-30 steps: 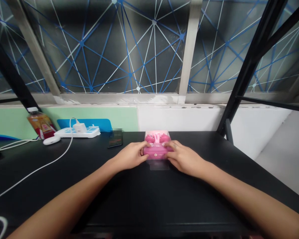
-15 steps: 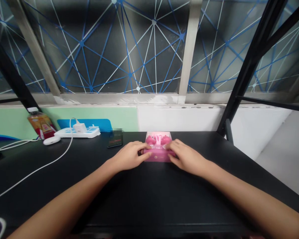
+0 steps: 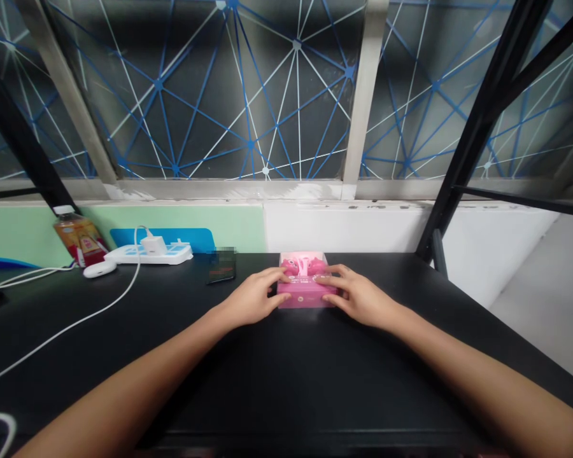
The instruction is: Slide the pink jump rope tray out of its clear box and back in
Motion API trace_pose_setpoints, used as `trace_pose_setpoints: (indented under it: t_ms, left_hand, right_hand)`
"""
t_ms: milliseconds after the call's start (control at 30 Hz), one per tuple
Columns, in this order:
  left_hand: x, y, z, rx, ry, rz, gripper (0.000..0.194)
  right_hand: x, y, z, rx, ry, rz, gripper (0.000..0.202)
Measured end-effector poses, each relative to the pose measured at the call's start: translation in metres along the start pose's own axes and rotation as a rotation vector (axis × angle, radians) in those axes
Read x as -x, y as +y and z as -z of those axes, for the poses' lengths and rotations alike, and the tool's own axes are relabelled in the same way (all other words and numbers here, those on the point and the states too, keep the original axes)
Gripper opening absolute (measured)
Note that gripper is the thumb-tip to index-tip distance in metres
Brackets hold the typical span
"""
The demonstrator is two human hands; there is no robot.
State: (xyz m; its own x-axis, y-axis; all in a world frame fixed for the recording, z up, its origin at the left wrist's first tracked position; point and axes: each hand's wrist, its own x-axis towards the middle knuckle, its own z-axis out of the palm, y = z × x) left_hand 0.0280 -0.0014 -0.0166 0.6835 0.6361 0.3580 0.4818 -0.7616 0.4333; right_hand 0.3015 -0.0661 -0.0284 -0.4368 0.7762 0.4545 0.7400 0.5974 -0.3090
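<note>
Your left hand (image 3: pixel 251 298) and right hand (image 3: pixel 358 298) flank the pink earphone box (image 3: pixel 305 289), fingers curled against its two short sides and their tips laid over the clear lid, so it sits pinched between your fingertips on the black table (image 3: pixel 277 375), flat and close to the far edge. The lid looks slick, so uneven pressure from one side could make the box skid sideways out from between your fingers or tip up on one edge; a hard squeeze might buckle the thin plastic. Just beyond your left fingertips lies a dark phone (image 3: pixel 221 266), near enough that a slipped push could knock it. Farther left sit a white power strip (image 3: pixel 148 253) with a charger cable (image 3: pixel 71 324), a white earbud case (image 3: pixel 99 269) and a drink bottle (image 3: pixel 79 238). Behind the table stands a window with a blue-and-white line pattern (image 3: pixel 248 95), and a black metal frame (image 3: pixel 477 127) rises to your right
</note>
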Motion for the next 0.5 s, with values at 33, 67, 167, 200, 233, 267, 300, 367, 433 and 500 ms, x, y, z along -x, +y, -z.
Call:
trace_pose_setpoints:
  t_ms: [33,67,167,200,233,267,300,367,433,500]
  left_hand:
    - [0.0,-0.001,0.0,0.016,-0.004,0.007,0.025]
    - [0.0,-0.001,0.001,0.034,-0.011,0.011,0.025]
    - [0.0,-0.001,0.002,0.091,-0.033,0.01,0.024]
    - [0.0,-0.001,0.002,0.101,-0.031,0.01,0.023]
    - [0.0,0.0,0.002,0.105,-0.024,0.011,0.024]
    - [0.0,0.0,0.002,0.104,-0.014,0.012,0.025]
    - [-0.001,0.001,0.002,0.098,-0.005,0.011,0.028]
    - [-0.001,0.002,0.002,0.096,0.0,0.005,0.033]
    - [0.0,0.003,0.003,0.11,-0.022,-0.005,0.036]
    - [0.0,0.004,0.006,0.122,-0.05,-0.013,0.038]
  right_hand:
    - [0.0,0.001,0.0,-0.01,-0.003,0.009,0.036]
    - [0.0,0.001,0.0,-0.018,-0.009,0.017,0.036]
    - [0.0,0.001,0.001,-0.033,-0.027,0.014,0.037]
    - [0.0,0.0,0.001,-0.035,-0.028,0.002,0.038]
    - [0.001,-0.001,0.002,-0.038,-0.027,-0.012,0.04]
    - [0.001,-0.003,0.003,-0.043,-0.027,-0.026,0.042]
    - [0.002,-0.005,0.004,-0.053,-0.032,-0.038,0.045]
    - [0.003,-0.008,0.008,-0.083,-0.052,-0.046,0.05]
    - [0.003,-0.01,0.013,-0.113,-0.083,-0.04,0.053]
    - [0.003,-0.011,0.016,-0.12,-0.1,-0.037,0.05]
